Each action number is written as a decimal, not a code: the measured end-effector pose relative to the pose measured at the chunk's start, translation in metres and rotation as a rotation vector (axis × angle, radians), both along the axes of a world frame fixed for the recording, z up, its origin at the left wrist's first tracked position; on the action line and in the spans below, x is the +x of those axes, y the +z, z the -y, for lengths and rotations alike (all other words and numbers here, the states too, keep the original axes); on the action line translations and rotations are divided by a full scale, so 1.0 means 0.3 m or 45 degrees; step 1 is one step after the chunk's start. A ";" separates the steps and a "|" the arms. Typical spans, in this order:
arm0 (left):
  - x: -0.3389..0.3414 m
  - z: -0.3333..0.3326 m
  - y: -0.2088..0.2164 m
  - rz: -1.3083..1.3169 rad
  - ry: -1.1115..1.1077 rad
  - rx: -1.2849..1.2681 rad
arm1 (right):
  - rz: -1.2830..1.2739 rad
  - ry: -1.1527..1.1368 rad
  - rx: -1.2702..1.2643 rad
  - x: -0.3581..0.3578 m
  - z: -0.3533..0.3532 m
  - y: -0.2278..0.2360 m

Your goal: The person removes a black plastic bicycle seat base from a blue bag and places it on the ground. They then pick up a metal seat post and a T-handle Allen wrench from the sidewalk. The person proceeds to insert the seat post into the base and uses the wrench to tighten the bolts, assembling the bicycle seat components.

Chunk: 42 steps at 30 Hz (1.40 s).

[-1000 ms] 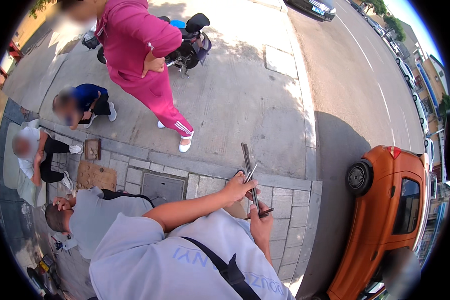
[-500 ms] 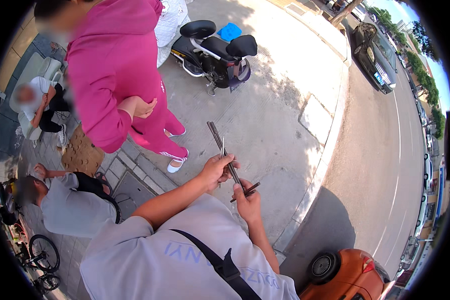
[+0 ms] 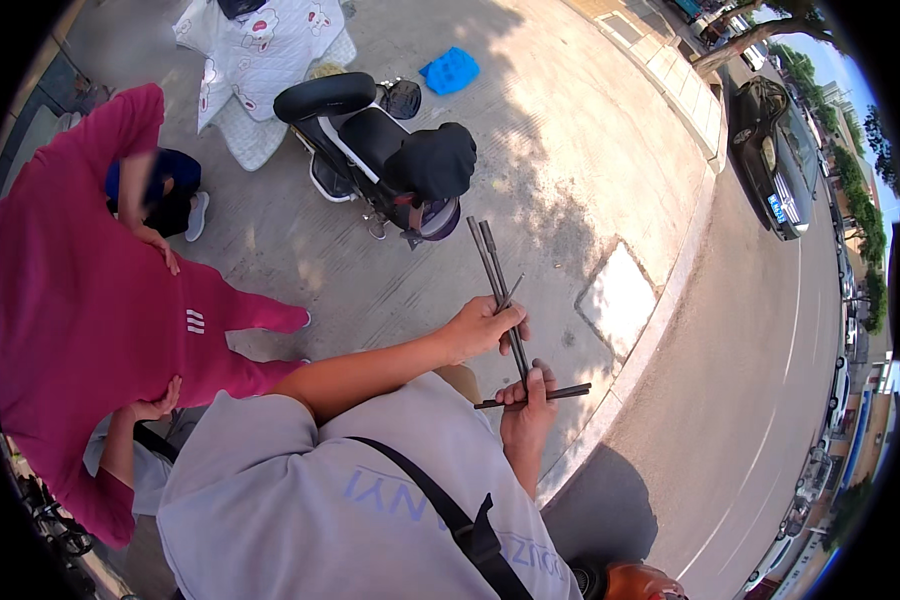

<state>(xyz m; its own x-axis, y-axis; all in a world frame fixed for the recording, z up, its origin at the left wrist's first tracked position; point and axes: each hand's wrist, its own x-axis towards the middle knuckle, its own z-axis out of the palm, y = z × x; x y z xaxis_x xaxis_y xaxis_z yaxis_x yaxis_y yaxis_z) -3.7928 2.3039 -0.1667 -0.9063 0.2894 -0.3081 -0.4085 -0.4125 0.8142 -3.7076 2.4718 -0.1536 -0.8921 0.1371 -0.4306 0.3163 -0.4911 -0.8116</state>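
Observation:
Two long dark T-handle wrenches [image 3: 491, 265] lie side by side, slanting up and away from me. My left hand [image 3: 492, 328] is closed around their shafts at mid-length. A thin grey rod [image 3: 512, 291] sticks out at an angle by its thumb; whether it is a separate piece I cannot tell. Below, my right hand [image 3: 530, 415] is closed on the dark crossbars [image 3: 567, 392] at the near end, thumb pointing up. The crossbars reach out past both sides of this hand. Its fingers are partly hidden.
A person in magenta [image 3: 80, 290] stands close on my left, with another crouching person [image 3: 165, 190] beyond. Ahead are a parked scooter [image 3: 370, 140], a white quilted cover [image 3: 260, 60] and a blue bag [image 3: 450, 71]. A curb [image 3: 670, 285] borders the road; a dark car [image 3: 770, 150] stands there.
My view has turned and shifted. Both hands moved right in the picture, still holding the wrenches. The person in magenta now appears further left and lower, and the scooter looks nearer.

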 end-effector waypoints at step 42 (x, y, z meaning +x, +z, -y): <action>-1.903 0.701 -0.200 0.632 2.313 -0.687 | -0.232 2.387 0.157 -3.214 1.547 0.098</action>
